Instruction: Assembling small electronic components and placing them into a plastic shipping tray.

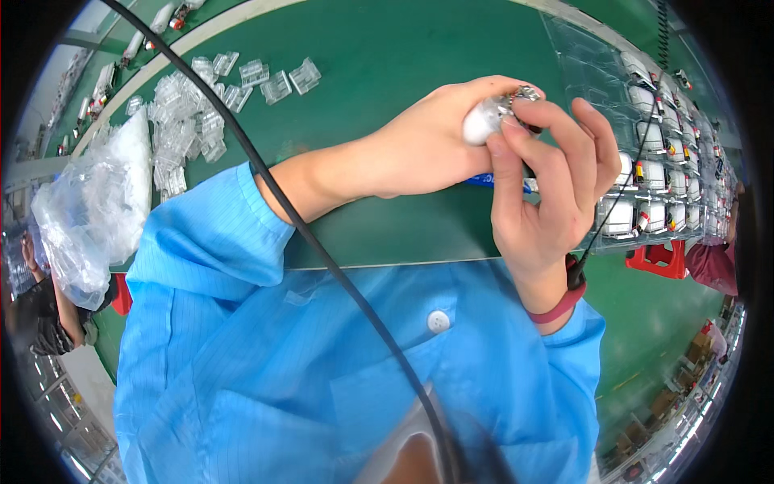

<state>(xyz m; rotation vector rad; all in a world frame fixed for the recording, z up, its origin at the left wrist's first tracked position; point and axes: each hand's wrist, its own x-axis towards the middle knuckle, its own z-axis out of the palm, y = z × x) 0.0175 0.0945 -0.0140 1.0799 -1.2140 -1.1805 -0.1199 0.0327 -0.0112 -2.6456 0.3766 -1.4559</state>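
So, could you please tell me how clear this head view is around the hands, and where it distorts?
Head view: even light, left hand and right hand sharp around the small white part; glare on the clear tray; fisheye bends the table edge; black vignette rims the frame.

A crumpled clear plastic bag (93,214) lies at nine o'clock on the green counter (387,56). At three o'clock sits a clear, compartmented plastic tray (645,161) of white parts with red and black marks. A blue label strip (489,182) shows near the centre.
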